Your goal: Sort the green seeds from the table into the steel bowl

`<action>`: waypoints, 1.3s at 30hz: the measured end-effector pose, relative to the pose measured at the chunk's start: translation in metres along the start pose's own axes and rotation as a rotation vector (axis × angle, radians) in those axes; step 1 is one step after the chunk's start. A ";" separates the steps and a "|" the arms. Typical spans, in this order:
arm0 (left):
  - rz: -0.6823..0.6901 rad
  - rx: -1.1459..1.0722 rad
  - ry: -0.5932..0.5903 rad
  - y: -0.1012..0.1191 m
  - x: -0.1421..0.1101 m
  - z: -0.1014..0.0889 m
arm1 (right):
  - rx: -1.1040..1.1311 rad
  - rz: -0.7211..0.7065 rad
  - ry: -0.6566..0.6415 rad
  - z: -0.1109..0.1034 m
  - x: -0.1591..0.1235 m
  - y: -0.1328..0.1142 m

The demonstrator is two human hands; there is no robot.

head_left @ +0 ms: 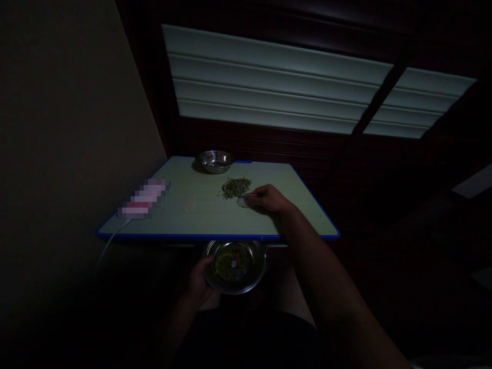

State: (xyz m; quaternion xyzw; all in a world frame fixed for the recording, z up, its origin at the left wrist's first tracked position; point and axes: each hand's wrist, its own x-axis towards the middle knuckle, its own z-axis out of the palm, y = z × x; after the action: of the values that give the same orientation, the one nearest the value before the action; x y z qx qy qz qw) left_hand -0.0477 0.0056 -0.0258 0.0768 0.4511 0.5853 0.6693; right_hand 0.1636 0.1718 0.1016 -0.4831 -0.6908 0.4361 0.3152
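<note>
A small pale green table (200,220) with a blue edge stands in front of me in a dim room. A little heap of green grains (236,186) lies on it. My right hand (267,198) rests on the tabletop just right of the heap, its fingers curled over a small pale thing that I cannot make out. Below the table's near edge my left hand (199,281) grips the rim of a steel bowl (253,279) that holds more green grains.
A second steel bowl (214,161) sits at the table's far edge. A blurred pink and white object (144,199) lies at the left with a white cable (111,241) hanging off the edge. A wall stands on the left, and a dark panelled window behind.
</note>
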 end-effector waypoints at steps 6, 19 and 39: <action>-0.015 -0.027 -0.014 0.002 -0.003 0.002 | -0.035 -0.048 -0.194 0.005 -0.007 -0.010; -0.003 -0.016 -0.006 0.004 -0.008 0.013 | -0.067 -0.054 -0.399 0.024 -0.021 -0.023; -0.013 -0.032 0.006 0.000 -0.002 0.010 | -0.053 -0.069 -0.597 0.032 -0.028 -0.036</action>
State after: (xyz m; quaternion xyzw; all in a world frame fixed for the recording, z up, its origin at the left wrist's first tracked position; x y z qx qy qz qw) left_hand -0.0409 0.0080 -0.0186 0.0613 0.4439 0.5884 0.6730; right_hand 0.1316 0.1309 0.1203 -0.3179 -0.7799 0.5297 0.1002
